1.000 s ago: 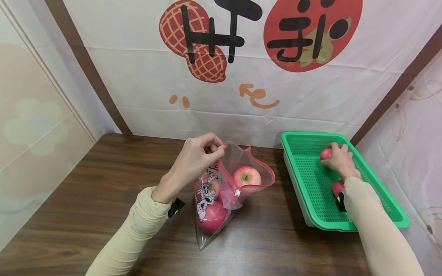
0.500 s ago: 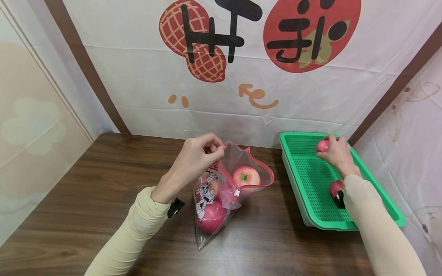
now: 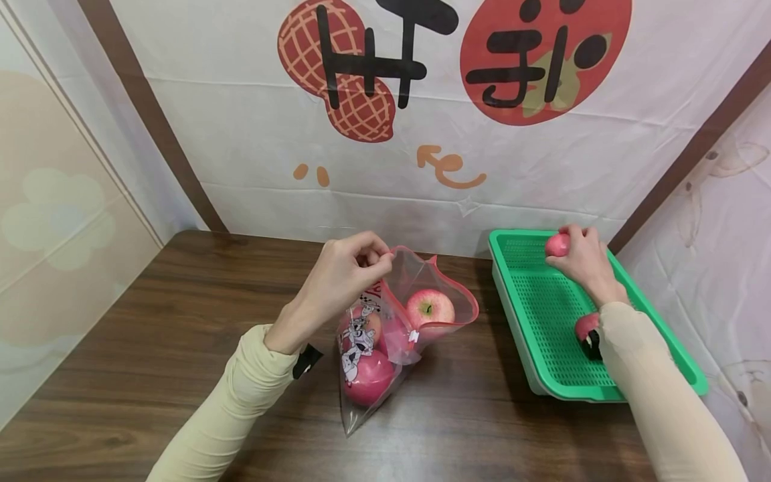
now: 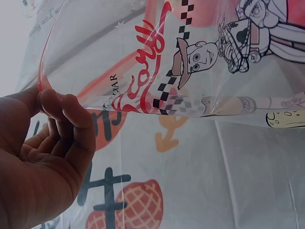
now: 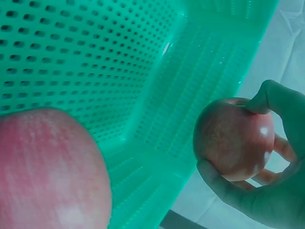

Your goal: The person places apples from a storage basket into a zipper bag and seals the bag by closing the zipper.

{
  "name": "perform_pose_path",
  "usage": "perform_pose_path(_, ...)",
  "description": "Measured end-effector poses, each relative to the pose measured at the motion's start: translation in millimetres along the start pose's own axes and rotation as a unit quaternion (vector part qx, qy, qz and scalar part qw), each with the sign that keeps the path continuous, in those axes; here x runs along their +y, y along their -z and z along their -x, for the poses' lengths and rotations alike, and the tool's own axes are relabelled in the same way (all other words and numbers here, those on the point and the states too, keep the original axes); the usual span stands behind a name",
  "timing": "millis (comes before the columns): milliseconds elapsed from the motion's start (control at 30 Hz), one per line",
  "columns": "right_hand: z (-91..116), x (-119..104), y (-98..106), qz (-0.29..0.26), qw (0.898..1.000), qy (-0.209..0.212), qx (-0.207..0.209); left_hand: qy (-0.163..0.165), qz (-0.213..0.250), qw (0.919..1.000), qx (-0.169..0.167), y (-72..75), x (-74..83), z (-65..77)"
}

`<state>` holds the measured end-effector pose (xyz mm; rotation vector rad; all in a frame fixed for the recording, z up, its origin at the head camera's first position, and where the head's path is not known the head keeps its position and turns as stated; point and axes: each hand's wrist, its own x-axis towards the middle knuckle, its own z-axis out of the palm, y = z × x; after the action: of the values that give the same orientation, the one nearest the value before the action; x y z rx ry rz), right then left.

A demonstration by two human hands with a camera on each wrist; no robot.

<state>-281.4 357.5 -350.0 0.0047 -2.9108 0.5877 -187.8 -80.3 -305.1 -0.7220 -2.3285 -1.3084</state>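
My left hand (image 3: pixel 346 271) pinches the red zip rim of a clear plastic bag (image 4: pixel 143 62) between thumb and fingers, at the bag's upper left corner. The bag's mouth gapes toward the right. Several red apples (image 3: pixel 370 378) are inside it, one (image 3: pixel 430 306) near the opening. Over the far end of a green basket (image 3: pixel 518 314), my right hand (image 3: pixel 587 261) grips an apple (image 5: pixel 233 138) with its fingers curled round it. Another apple (image 5: pixel 47 167) lies on the basket floor, partly hidden by the right wrist in the head view.
Both the bag and the basket stand on a dark wooden table (image 3: pixel 181 335). A white printed cloth (image 3: pixel 253 134) hangs behind the table's far edge. The basket's raised rim (image 3: pixel 512 348) borders it on all sides, to the right of the bag.
My right hand has lifted the apple from the basket's far part and moved it slightly up and left. The left hand stays on the bag's rim.
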Motion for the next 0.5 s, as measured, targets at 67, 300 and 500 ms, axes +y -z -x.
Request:
perform_pose_path(67,0,-4,2,-0.001,1.0,0.007,0.009,-0.001,-0.001,1.0,-0.001,0.0,0.0,-0.2)
perform_pose_path(300,0,-16,9,-0.01,0.999,0.028,0.03,-0.003,0.0,1.0,-0.003,-0.2,1.8,-0.3)
perform_pose_path(500,2,-28,16,-0.018,0.998,0.041,0.034,0.003,-0.003,1.0,-0.006,0.0,1.9,-0.3)
